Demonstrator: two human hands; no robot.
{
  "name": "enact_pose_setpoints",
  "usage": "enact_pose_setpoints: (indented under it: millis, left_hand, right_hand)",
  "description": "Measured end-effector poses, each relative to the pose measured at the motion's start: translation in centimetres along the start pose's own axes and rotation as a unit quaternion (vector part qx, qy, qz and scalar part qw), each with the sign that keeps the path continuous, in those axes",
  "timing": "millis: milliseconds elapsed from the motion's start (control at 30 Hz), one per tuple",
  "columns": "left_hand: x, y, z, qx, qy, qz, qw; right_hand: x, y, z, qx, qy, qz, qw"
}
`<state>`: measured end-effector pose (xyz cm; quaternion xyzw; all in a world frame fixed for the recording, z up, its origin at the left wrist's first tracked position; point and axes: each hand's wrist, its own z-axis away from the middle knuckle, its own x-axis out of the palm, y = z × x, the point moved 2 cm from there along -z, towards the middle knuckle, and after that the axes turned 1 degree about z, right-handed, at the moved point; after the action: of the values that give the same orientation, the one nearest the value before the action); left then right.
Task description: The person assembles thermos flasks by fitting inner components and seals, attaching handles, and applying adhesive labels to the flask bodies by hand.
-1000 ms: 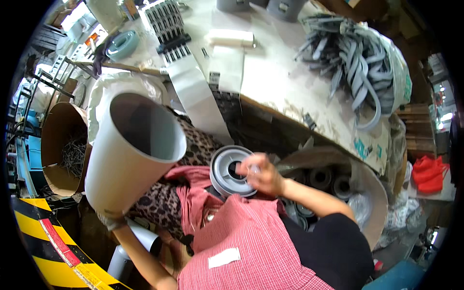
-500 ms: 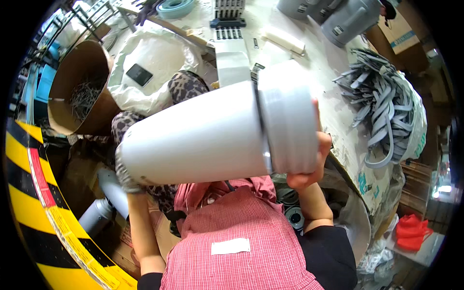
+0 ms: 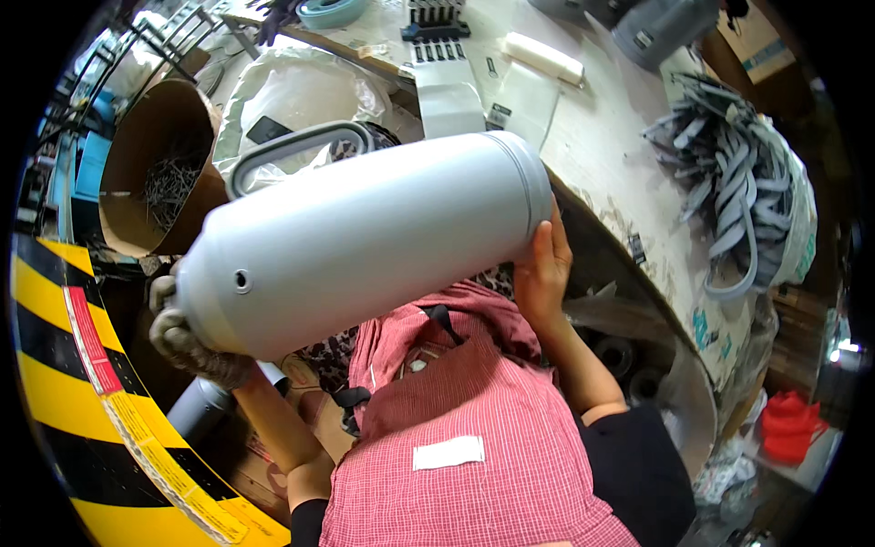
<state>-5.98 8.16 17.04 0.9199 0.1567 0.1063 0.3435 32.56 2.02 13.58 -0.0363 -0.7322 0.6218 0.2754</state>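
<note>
A large grey jug body (image 3: 374,242), shaped like a vacuum flask, lies slantwise across my lap in both hands. Its left end is lower and tapers, with a small round hole (image 3: 241,281) near it. From its far side a grey loop handle (image 3: 305,144) sticks out. My left hand (image 3: 187,333), in a patterned grey glove, wraps round the tapered end. My bare right hand (image 3: 547,269) presses against the flat right end, its fingers partly hidden behind it. Near that end a groove rings the body.
A worktable (image 3: 602,150) ahead carries a white roll (image 3: 543,58), grey jugs (image 3: 665,32) and a bag of grey straps (image 3: 743,196). On the left are a cardboard drum (image 3: 150,173), a lined bin holding a phone (image 3: 269,130), a striped barrier (image 3: 55,365) and another grey jug body (image 3: 196,408).
The jug body has turned, bringing the handle and small hole into view. The wide collar seen at its right end no longer stands out. Both hands have shifted.
</note>
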Motion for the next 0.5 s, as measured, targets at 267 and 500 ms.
enact_pose_setpoints:
  millis: [267, 500]
  left_hand:
    - [0.9, -1.8, -2.0, 0.023, -0.229, -0.239, 0.943]
    - [4.9, -2.4, -2.6, 0.099, -0.173, -0.11, 0.974]
  right_hand:
    - [-1.5, 0.1, -5.9, -0.098, -0.159, -0.01, 0.982]
    - [-2.8, -2.7, -7.1, -0.12, -0.05, -0.07, 0.989]
